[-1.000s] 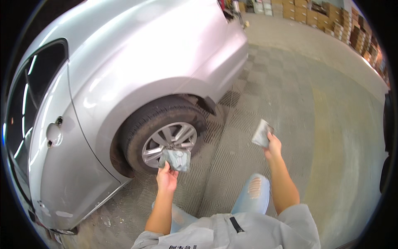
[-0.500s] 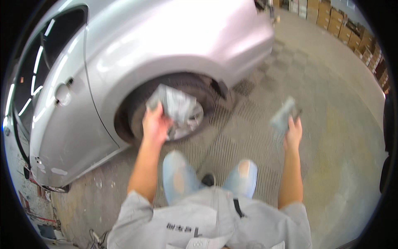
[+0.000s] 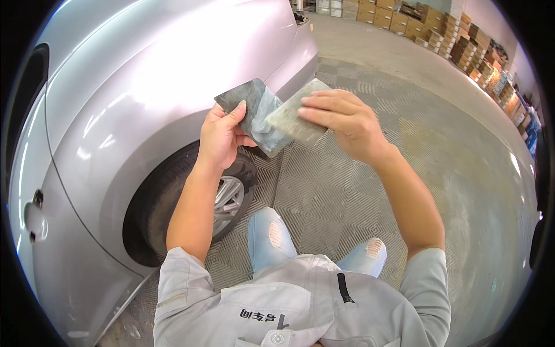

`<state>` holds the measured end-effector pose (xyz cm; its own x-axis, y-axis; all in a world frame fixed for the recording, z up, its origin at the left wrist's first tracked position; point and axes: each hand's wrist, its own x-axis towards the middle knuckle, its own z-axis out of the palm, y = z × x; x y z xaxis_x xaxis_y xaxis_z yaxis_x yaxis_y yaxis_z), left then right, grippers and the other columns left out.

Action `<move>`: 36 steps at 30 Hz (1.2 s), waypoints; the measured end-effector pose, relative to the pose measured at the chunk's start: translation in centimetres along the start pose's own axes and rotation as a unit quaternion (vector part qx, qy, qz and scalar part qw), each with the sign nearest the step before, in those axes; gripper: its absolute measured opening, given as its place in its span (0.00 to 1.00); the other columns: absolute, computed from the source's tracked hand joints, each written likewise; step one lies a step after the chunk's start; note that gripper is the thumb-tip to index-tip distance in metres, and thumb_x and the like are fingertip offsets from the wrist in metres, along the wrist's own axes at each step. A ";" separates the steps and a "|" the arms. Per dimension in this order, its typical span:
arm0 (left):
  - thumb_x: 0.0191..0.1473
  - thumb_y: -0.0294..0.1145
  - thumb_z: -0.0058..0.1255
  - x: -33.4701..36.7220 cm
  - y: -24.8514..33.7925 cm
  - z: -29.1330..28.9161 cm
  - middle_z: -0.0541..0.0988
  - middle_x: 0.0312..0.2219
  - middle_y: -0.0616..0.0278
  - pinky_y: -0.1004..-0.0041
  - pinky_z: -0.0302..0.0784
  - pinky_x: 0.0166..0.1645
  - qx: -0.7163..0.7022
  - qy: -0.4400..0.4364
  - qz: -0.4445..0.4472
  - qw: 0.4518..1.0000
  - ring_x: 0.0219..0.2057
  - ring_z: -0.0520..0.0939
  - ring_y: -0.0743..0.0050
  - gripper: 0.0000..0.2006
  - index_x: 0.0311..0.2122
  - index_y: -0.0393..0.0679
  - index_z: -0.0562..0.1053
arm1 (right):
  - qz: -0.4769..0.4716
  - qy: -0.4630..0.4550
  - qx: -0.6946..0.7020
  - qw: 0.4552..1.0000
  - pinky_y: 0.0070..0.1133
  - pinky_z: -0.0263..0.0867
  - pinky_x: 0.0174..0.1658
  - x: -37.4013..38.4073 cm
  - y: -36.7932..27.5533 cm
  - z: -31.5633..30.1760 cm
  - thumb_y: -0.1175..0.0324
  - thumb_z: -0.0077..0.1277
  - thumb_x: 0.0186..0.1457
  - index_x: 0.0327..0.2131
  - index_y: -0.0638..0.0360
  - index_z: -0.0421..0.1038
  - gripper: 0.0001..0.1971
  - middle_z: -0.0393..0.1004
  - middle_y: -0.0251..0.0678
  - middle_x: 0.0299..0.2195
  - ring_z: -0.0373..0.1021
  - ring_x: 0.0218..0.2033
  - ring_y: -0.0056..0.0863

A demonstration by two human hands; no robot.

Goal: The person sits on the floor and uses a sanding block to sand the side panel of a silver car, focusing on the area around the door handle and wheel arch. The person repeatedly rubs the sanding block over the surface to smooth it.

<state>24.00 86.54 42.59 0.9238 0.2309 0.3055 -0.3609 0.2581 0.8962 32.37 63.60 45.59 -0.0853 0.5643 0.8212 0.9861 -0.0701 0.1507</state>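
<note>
My left hand [image 3: 219,141] grips a dark grey putty board [image 3: 238,92], thumb on top and fingers underneath. Pale blue-grey putty [image 3: 265,118] is smeared across the board's face. In my right hand [image 3: 350,124] is a flat, grey-green putty scraper [image 3: 296,118], pinched with the fingers laid over its upper face. The scraper's lower left edge overlaps the putty on the board; whether it presses on it I cannot tell. Both tools are held up in front of the rear side of a silver car [image 3: 144,92].
Below the car's rear arch is a wheel [image 3: 230,202] with a spoked rim. Ribbed floor tiles [image 3: 324,196] spread under my legs. Stacked cardboard boxes [image 3: 399,23] line the far wall, continuing down the right side. A door handle recess [image 3: 36,220] shows at left.
My hands have come together from far apart, the scraper moving left to the putty board. The car's wheel and body now appear farther left, as the view has turned right.
</note>
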 end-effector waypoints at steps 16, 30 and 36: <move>0.54 0.27 0.44 6.7 4.4 -1.9 0.75 0.25 0.65 0.81 0.70 0.18 0.200 0.159 0.153 0.955 0.19 0.74 0.82 0.06 0.36 0.38 0.70 | -0.112 -0.154 -0.011 0.982 0.25 0.63 0.45 8.5 6.3 4.4 0.77 0.49 0.36 0.33 0.53 0.73 0.15 0.73 0.28 0.35 0.69 0.40 0.27; 0.55 0.25 0.43 4.3 5.6 -6.8 0.74 0.41 0.63 0.72 0.67 0.48 0.130 0.284 0.221 0.924 0.42 0.74 0.77 0.12 0.45 0.40 0.68 | -0.134 0.090 0.043 0.986 0.29 0.65 0.34 27.7 16.5 11.2 0.79 0.40 0.46 0.36 0.59 0.70 0.13 0.73 0.38 0.30 0.70 0.32 0.37; 0.56 0.27 0.43 3.8 5.6 -6.8 0.74 0.41 0.64 0.70 0.67 0.48 0.105 0.266 0.240 0.928 0.42 0.74 0.75 0.12 0.45 0.41 0.68 | -0.177 0.069 0.044 0.981 0.26 0.67 0.38 29.7 15.7 13.8 0.80 0.40 0.45 0.37 0.57 0.71 0.15 0.74 0.36 0.37 0.70 0.37 0.34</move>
<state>24.58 95.19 46.58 0.4483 0.7165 0.5344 -0.6300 -0.1708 0.7576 47.25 90.55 64.73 -0.4367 0.4231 0.7939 0.8993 0.1839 0.3967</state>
